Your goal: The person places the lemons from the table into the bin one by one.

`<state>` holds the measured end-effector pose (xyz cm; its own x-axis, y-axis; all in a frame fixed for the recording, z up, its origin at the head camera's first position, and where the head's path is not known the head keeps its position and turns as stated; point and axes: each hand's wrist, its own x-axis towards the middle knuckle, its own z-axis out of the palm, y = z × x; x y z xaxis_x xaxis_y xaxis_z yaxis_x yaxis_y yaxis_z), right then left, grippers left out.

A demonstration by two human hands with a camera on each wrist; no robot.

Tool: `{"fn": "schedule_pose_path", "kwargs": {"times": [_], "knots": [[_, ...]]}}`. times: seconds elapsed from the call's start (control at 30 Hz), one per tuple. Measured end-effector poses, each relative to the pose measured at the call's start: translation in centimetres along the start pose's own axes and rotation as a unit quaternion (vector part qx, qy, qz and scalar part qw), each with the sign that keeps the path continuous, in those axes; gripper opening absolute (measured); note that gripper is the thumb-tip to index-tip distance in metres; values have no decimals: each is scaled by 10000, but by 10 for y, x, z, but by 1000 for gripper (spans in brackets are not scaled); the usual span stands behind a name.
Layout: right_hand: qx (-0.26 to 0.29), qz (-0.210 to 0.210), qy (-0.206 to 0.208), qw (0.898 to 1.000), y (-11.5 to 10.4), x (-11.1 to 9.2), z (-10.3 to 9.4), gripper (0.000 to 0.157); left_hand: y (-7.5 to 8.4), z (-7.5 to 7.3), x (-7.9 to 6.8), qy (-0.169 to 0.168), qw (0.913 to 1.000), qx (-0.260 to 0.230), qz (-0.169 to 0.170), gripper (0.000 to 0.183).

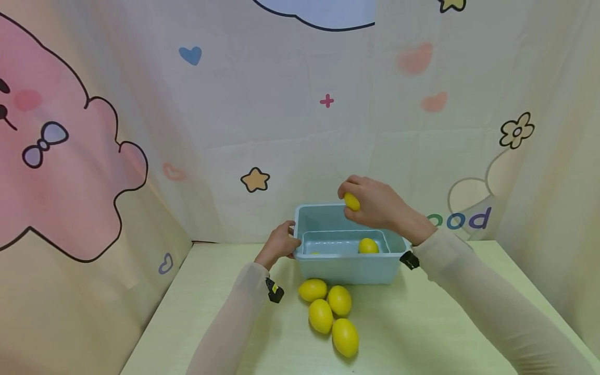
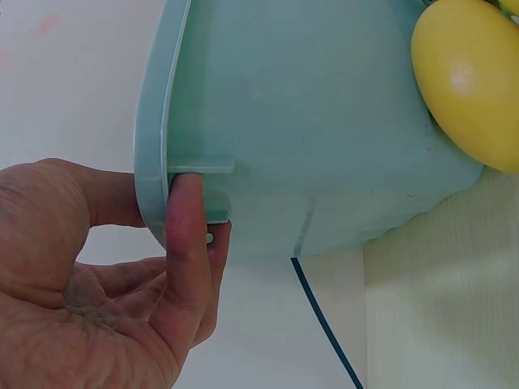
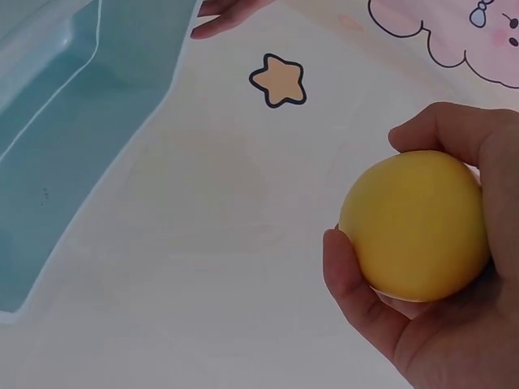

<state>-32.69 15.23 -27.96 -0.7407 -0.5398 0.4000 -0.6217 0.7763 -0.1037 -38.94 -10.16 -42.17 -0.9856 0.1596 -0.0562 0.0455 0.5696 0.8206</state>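
Observation:
A light blue plastic bin (image 1: 347,269) stands on the table. At its left end my left hand (image 1: 280,241) grips the rim, fingers curled under the lip (image 2: 154,130) in the left wrist view. My right hand (image 1: 375,202) is raised over the bin's back right part and holds a yellow lemon (image 3: 415,227) between thumb and fingers. Inside the bin lies another lemon (image 1: 369,246), toward the right. A yellow sliver also shows at the left behind the front wall, mostly hidden. Several lemons (image 1: 321,316) lie in a cluster on the table before the bin.
The pale green table (image 1: 436,312) runs back to a printed curtain (image 1: 281,104) close behind the bin. Curtains also hang at both sides. A small black device is strapped to each wrist.

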Motion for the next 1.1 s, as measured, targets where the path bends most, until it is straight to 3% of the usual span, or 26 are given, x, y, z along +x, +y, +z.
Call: {"fn": "schedule_pose_path", "kwargs": {"times": [0.63, 1.1], "knots": [[38, 325, -249, 9992, 5, 28, 10, 24, -1, -1, 0, -61, 9999, -80, -11, 65], [81, 690, -538, 9961, 21, 47, 24, 24, -1, 0, -1, -61, 9999, -79, 34, 65]]}}
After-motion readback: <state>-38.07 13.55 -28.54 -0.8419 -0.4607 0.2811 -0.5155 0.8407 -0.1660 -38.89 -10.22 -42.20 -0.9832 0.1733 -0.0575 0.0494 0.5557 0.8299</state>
